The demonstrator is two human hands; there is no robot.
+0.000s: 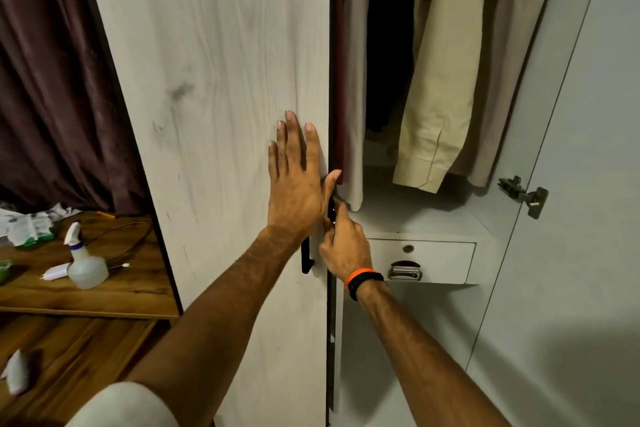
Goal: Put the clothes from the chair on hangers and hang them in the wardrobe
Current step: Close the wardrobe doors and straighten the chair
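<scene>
— Left hand [298,177] flat on the wardrobe door [214,80], fingers straight, pressing. The right?

— Right hand [341,243] curled at the door's edge, pinching the dark handle [306,258], I'd judge.

— And the clothes?

— Beige shirt [436,107] hangs up and right of both hands, long axis vertical, right hand nearer. No chair in view.
</scene>
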